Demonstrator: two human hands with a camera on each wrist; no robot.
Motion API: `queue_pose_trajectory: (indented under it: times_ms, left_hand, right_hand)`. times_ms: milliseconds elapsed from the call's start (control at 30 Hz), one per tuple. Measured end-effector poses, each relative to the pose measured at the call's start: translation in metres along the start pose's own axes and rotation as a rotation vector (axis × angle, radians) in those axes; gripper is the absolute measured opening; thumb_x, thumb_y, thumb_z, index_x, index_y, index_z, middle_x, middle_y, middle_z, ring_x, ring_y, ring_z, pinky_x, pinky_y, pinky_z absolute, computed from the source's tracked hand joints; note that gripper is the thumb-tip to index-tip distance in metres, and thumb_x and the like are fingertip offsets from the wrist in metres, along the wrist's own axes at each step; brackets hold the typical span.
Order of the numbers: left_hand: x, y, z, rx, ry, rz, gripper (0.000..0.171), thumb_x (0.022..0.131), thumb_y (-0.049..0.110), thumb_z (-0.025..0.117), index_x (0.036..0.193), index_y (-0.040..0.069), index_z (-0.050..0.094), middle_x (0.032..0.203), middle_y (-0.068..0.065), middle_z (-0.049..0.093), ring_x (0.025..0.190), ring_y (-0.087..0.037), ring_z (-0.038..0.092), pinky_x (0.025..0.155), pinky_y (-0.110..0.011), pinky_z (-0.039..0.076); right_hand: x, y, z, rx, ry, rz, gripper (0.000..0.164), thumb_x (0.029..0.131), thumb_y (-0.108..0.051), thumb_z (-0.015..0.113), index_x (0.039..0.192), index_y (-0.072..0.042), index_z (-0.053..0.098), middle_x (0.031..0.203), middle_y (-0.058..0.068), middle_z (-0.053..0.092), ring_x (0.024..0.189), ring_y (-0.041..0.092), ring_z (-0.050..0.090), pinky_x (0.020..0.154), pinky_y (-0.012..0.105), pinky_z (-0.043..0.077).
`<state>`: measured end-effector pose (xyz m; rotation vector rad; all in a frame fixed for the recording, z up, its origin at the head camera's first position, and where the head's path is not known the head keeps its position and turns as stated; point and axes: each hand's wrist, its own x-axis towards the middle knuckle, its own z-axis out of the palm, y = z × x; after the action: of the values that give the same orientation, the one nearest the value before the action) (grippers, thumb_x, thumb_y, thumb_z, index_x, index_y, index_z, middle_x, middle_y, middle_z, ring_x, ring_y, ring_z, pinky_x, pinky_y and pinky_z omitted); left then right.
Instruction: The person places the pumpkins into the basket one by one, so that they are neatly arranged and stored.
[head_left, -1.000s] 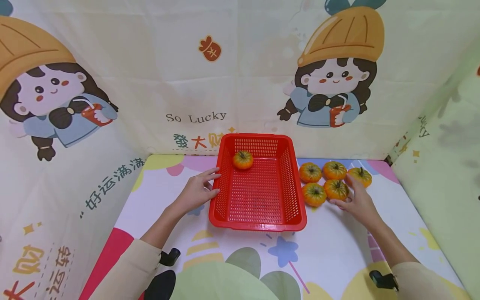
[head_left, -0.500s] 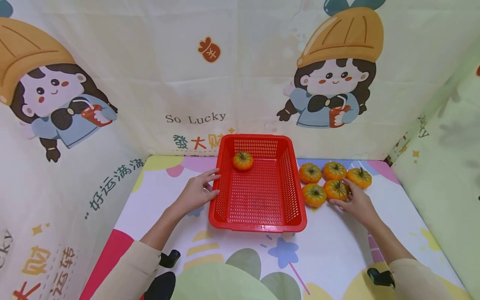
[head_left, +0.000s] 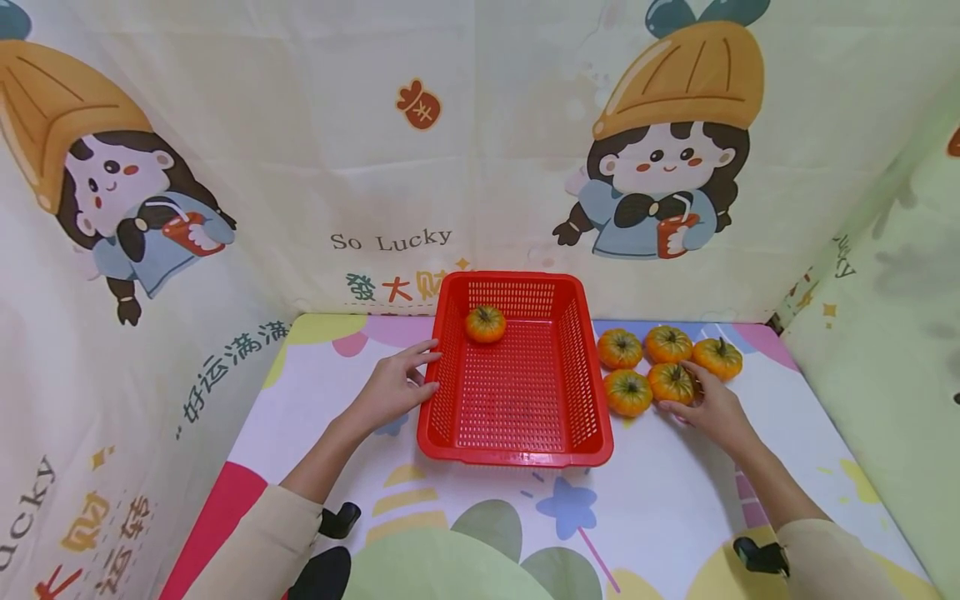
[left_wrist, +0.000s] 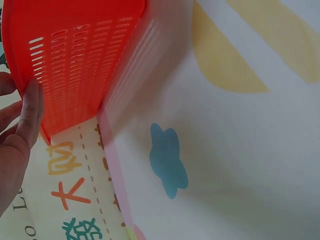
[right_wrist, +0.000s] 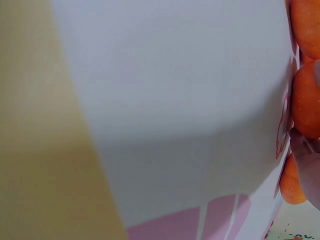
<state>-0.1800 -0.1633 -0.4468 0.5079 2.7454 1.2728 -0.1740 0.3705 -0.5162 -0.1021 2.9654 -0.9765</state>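
A red plastic basket (head_left: 510, 457) with perforated walls stands at mid-table, one small orange pumpkin (head_left: 485, 324) in its far left corner. My left hand (head_left: 392, 385) holds the basket's left rim; the left wrist view has one digit against the outer wall and other fingertips at the rim. Right of the basket lie several more small pumpkins. My right hand (head_left: 716, 408) grips the front one (head_left: 670, 383) of these, thumb at its near side and fingers round its right side. In the right wrist view that pumpkin (right_wrist: 306, 107) is partly cut off by the frame edge.
Close around the gripped pumpkin lie other pumpkins: one to its left (head_left: 627, 392), two behind (head_left: 619, 348), and one on the right (head_left: 717, 358). A patterned cloth covers the table (head_left: 660, 500). Printed curtains (head_left: 510, 167) enclose the back and sides.
The right hand's fingers have closed in around the front pumpkin. My left hand stays at the basket rim, and the head view has tilted slightly.
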Motion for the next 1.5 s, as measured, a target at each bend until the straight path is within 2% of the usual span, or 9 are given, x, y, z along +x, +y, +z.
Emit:
queue_pose_trajectory:
  times_ms: [200,400,600,767,900,1033,1233,1500]
  left_hand:
    - [0.0,0.0,0.0,0.004,0.002,-0.01,0.058,0.088,0.01,0.079,0.143,0.002,0.06,0.159,-0.007,0.049,0.084,-0.015,0.065,0.072,-0.025,0.061]
    - [-0.001,0.0,0.0,-0.003,-0.005,-0.006,0.058,0.089,0.01,0.078,0.143,0.002,0.06,0.159,-0.007,0.049,0.084,-0.015,0.065,0.072,-0.026,0.062]
    - [-0.001,-0.001,0.0,-0.002,-0.004,0.0,0.057,0.089,0.01,0.078,0.143,0.003,0.061,0.159,-0.006,0.049,0.083,-0.014,0.064,0.071,-0.024,0.061]
    - [-0.001,-0.001,0.001,-0.008,-0.002,0.002,0.056,0.089,0.009,0.078,0.142,0.002,0.061,0.159,-0.007,0.049,0.082,-0.014,0.064,0.071,-0.024,0.061]
    - [-0.001,-0.001,0.001,-0.007,-0.002,-0.015,0.057,0.089,0.01,0.079,0.143,0.003,0.061,0.159,-0.005,0.049,0.083,-0.015,0.064,0.072,-0.025,0.061]
    - [-0.001,-0.001,0.0,-0.007,-0.005,-0.019,0.057,0.089,0.01,0.079,0.143,0.004,0.061,0.16,-0.005,0.049,0.084,-0.016,0.065,0.072,-0.025,0.061]
    - [0.0,-0.001,0.0,-0.007,-0.003,-0.021,0.058,0.088,0.011,0.079,0.143,0.004,0.061,0.159,-0.005,0.049,0.084,-0.015,0.065,0.072,-0.026,0.062]
    - [-0.001,-0.001,-0.001,0.0,-0.003,-0.016,0.057,0.088,0.011,0.079,0.142,0.003,0.061,0.159,-0.006,0.049,0.084,-0.015,0.065,0.072,-0.027,0.062]
  right_hand:
    - [-0.004,0.001,-0.004,-0.001,0.015,-0.016,0.088,0.088,-0.035,0.083,0.151,0.008,0.038,0.147,0.039,0.044,0.117,0.052,0.052,0.101,0.071,0.045]
    - [-0.01,-0.004,-0.015,0.02,0.04,-0.04,0.086,0.088,-0.029,0.083,0.15,0.01,0.037,0.143,0.041,0.046,0.12,0.058,0.052,0.099,0.072,0.046]
    - [-0.012,-0.016,-0.025,0.016,0.081,-0.067,0.086,0.086,-0.023,0.086,0.15,0.008,0.038,0.138,0.039,0.05,0.117,0.056,0.055,0.097,0.071,0.048]
    - [-0.012,-0.029,-0.033,0.015,0.102,-0.107,0.086,0.084,-0.017,0.087,0.149,0.01,0.038,0.143,0.037,0.047,0.121,0.054,0.052,0.098,0.068,0.045]
    - [-0.011,-0.041,-0.04,0.016,0.099,-0.128,0.087,0.084,-0.019,0.087,0.151,0.008,0.037,0.144,0.035,0.046,0.124,0.052,0.05,0.098,0.067,0.044]
    - [-0.007,-0.056,-0.043,-0.002,0.09,-0.13,0.086,0.086,-0.024,0.085,0.152,0.003,0.038,0.144,0.031,0.047,0.123,0.049,0.05,0.097,0.067,0.049]
    - [0.0,-0.078,-0.045,0.014,0.078,-0.154,0.085,0.085,-0.02,0.086,0.152,0.0,0.039,0.141,0.028,0.05,0.122,0.045,0.052,0.09,0.064,0.056]
    - [0.007,-0.104,-0.043,0.042,0.042,-0.163,0.088,0.084,-0.017,0.086,0.155,-0.003,0.036,0.147,0.027,0.047,0.127,0.045,0.051,0.09,0.063,0.057]
